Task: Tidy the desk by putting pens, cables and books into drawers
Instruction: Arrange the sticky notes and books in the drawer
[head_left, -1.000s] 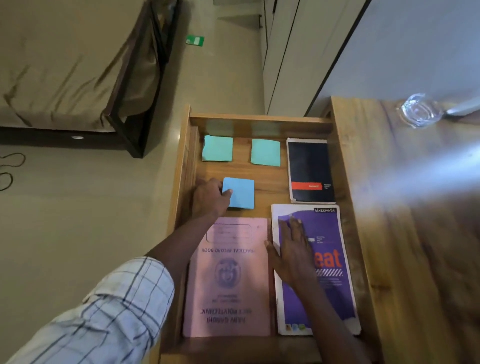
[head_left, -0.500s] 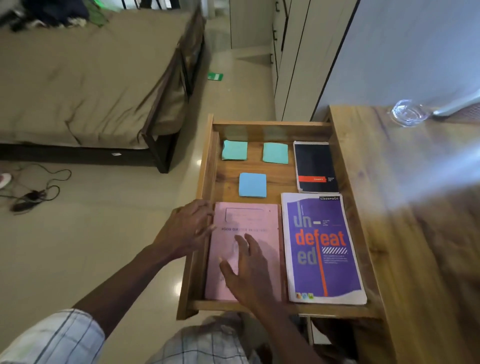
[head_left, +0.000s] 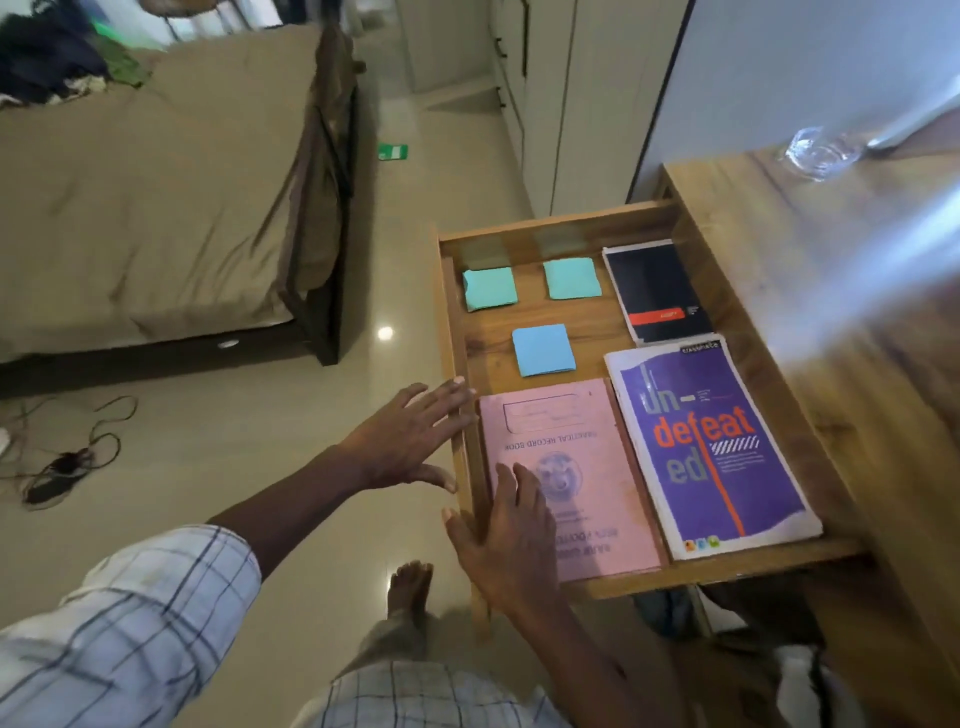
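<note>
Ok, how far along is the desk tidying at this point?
Done: the pink record book, purple notebook, black notebook and three sticky-note pads lie in the open drawer. In hand: left hand touches the drawer's left wall, right hand lies flat over the pink record book. Left: shutting the drawer; no pens or cables show in it.

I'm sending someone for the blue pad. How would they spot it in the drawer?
Find the open drawer pulled out of the desk. The blue pad lies alone on bare wood just beyond the pink book. It is sky blue; the two teal pads sit farther back.
</note>
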